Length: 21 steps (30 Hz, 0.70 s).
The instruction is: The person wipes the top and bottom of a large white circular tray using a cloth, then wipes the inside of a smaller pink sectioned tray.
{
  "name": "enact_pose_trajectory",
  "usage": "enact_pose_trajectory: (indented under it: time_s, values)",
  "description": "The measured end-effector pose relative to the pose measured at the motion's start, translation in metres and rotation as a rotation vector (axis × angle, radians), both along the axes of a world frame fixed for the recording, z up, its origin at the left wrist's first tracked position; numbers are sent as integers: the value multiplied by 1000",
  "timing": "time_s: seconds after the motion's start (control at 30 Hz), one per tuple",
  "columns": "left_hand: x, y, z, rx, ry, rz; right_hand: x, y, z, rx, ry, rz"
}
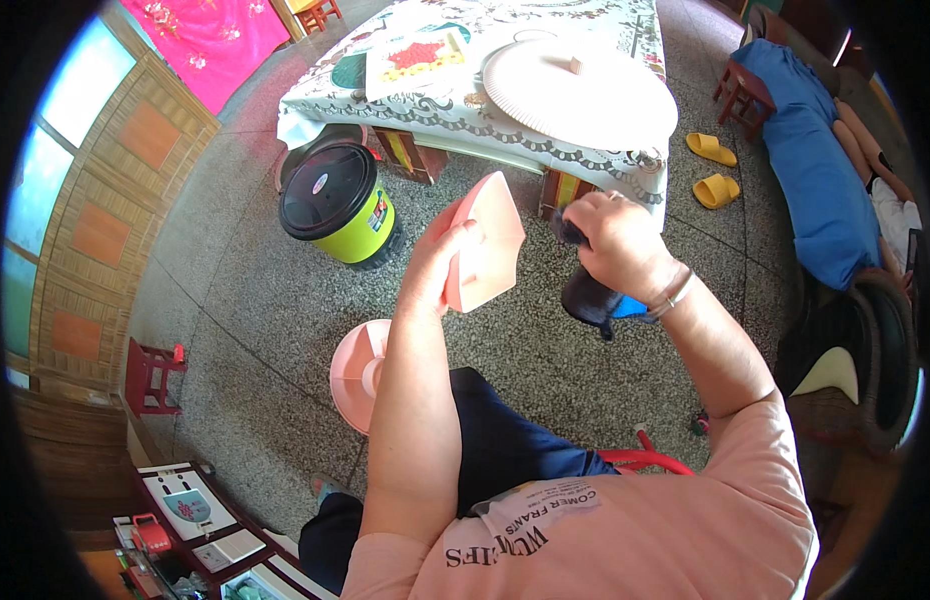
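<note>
My left hand (435, 259) grips a pink plastic tray compartment (489, 251) by its side, tilted up in front of me. To its right, my right hand (611, 232) is closed on a dark cloth (594, 296) with a blue patch, which hangs below the fingers. The cloth and the pink piece are apart. Below my left forearm, a round pink divided tray (354, 375) is partly hidden by that arm.
A green bin (352, 232) with a black lid stands before a cloth-covered table (435, 112) holding a large round pleated cover (577, 90). Yellow slippers (714, 191) lie at right, near a person on a sofa. A red stool (155, 375) stands left.
</note>
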<state>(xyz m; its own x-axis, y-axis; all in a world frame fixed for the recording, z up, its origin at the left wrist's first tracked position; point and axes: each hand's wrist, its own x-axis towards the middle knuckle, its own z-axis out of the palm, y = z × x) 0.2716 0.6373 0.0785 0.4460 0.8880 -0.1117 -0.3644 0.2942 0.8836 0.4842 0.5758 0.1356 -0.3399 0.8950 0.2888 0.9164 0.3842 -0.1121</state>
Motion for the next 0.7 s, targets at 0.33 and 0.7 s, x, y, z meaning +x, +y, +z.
enact_pose_trajectory:
  time_s: [0.33,0.7]
  values:
    - [12,-10,7,128,177,36,-67,21,-31,-280,-269,207]
    - [7,-15,5,217,141,74,-58,36,-50,-107,9,402]
